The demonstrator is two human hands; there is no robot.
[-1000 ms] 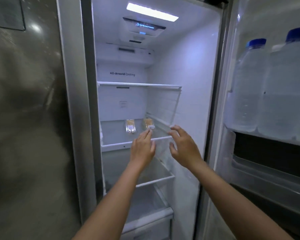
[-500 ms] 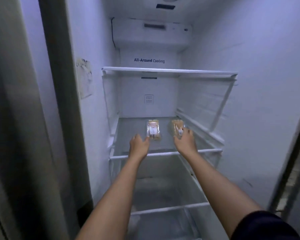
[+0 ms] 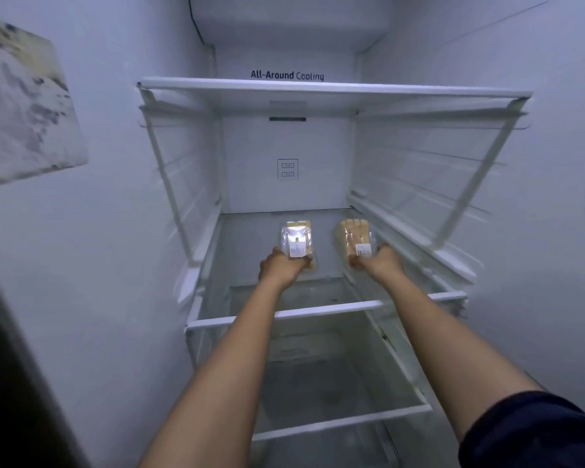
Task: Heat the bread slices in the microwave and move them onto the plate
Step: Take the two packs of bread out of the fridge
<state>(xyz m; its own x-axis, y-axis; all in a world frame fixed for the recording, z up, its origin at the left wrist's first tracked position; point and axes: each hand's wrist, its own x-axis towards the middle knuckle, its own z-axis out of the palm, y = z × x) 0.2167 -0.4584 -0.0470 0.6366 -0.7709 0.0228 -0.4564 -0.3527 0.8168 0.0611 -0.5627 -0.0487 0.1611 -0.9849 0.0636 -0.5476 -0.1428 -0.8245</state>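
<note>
I'm working with both arms stretched far into the fridge. The bread slices are in two film-wrapped packs, side by side but apart, on the far half of the middle shelf [image 3: 318, 311]. My left hand [image 3: 281, 266] grips the near end of the left pack [image 3: 296, 238], and my right hand [image 3: 380, 263] grips the near end of the right pack [image 3: 353, 236]. Most of my fingers are hidden under the packs, and I can't tell whether either pack is clear of the shelf yet. I judge these packs to be light and soft, easy to crush. The film looks slick, with glare on the left one. I'd take each across its width, fingers beneath and thumb on top by the white label, squeezing gently and keeping it level. Neither microwave nor plate is in view.
</note>
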